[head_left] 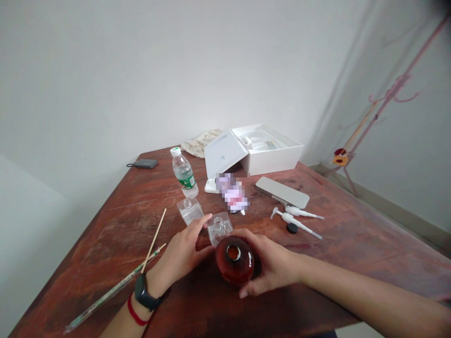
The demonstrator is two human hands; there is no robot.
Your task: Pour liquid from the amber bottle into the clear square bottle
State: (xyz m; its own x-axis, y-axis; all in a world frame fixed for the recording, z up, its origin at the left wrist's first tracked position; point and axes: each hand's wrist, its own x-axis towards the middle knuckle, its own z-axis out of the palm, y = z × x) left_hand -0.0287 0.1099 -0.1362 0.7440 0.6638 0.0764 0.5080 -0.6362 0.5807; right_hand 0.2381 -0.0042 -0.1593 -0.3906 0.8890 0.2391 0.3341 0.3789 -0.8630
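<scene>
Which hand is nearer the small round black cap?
Right: the cap lies ahead and right of the right hand; the left hand is farther left, past the round reddish-brown bottle.

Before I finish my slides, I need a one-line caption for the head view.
Right hand around an open amber bottle, left hand near two clear containers, pump tops on the table.

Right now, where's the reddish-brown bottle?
In the head view, the reddish-brown bottle is low and near the middle, held in the right hand, with the left hand to its left and a small clear bottle just beyond.
</scene>
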